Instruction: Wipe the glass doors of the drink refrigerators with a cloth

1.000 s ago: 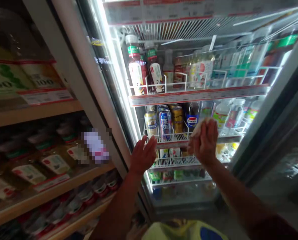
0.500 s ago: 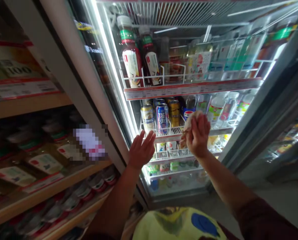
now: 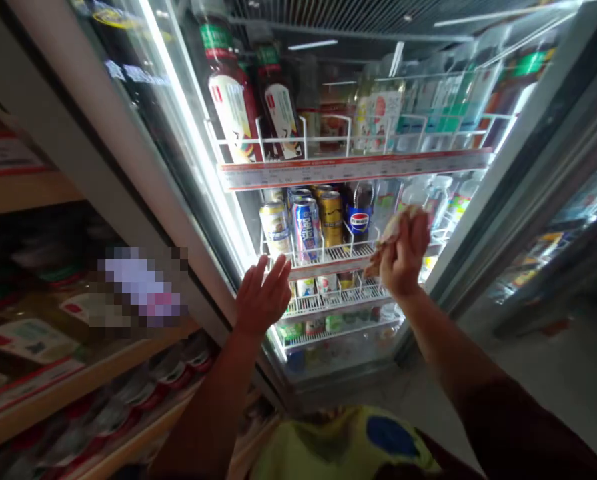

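Note:
My right hand (image 3: 407,260) grips a crumpled cloth (image 3: 393,227), pale at the top with a brownish lower part. It is in front of the drinks fridge, at the height of the can shelf, and seems to press on the glass door; contact is hard to tell. My left hand (image 3: 264,293), fingers stretched out and holding nothing, is near the lit left edge of the fridge. Between and beyond the hands stand a white-and-gold can (image 3: 275,228), a blue can (image 3: 305,230), a gold can (image 3: 331,219) and a Pepsi bottle (image 3: 359,217).
Dark red bottles (image 3: 231,107) and clear bottles stand on the upper shelf behind a wire rail and price strip (image 3: 353,168). A wooden shelf unit (image 3: 33,193) with bottles is at the left. Another fridge (image 3: 553,247) stands to the right.
The view has shifted, so the fridge sits further left in the picture. My right hand has moved right across the fridge front with the cloth. My left hand stays open near the left edge.

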`<act>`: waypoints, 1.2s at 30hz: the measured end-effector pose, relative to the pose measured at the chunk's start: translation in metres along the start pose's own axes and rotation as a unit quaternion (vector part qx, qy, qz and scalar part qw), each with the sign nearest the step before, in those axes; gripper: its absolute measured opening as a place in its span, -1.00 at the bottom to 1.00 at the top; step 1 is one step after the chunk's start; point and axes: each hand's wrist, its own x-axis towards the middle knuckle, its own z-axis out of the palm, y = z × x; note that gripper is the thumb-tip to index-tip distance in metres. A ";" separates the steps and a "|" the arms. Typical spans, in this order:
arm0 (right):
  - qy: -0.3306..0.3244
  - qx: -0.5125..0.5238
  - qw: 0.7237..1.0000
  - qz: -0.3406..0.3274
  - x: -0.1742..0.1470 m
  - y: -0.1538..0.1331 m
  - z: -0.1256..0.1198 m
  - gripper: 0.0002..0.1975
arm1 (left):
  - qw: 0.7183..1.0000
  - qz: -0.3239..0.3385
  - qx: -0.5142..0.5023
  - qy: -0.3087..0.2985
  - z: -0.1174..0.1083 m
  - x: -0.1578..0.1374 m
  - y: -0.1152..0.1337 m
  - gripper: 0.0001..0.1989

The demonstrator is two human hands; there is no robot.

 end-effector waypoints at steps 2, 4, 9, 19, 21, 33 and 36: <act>0.036 -0.006 0.998 0.049 0.036 0.003 0.007 -0.40 | 1.000 -0.017 -0.020 -0.003 0.001 -0.002 0.000 -0.36; 0.038 0.003 0.998 0.042 0.039 -0.017 0.012 -0.41 | 0.999 -0.031 -0.036 -0.014 0.002 -0.004 0.000 -0.37; -0.054 0.031 0.989 -0.135 -0.052 -0.062 0.003 -0.52 | 0.999 -0.027 0.012 -0.044 0.003 -0.008 -0.002 -0.43; 0.051 0.031 0.995 0.078 0.032 0.018 0.006 -0.43 | 0.997 -0.053 -0.054 -0.034 0.006 -0.008 -0.001 -0.29; 0.003 0.059 0.998 0.023 0.002 -0.010 0.005 -0.39 | 0.999 -0.036 -0.025 -0.023 0.003 -0.008 0.001 -0.33; 0.063 0.051 0.995 0.057 0.011 0.085 -0.010 -0.36 | 0.997 -0.018 0.075 -0.028 -0.002 0.000 0.006 -0.34; 0.003 0.095 0.995 -0.028 -0.017 0.042 -0.010 -0.31 | 0.996 -0.022 0.076 -0.032 -0.001 -0.002 0.005 -0.34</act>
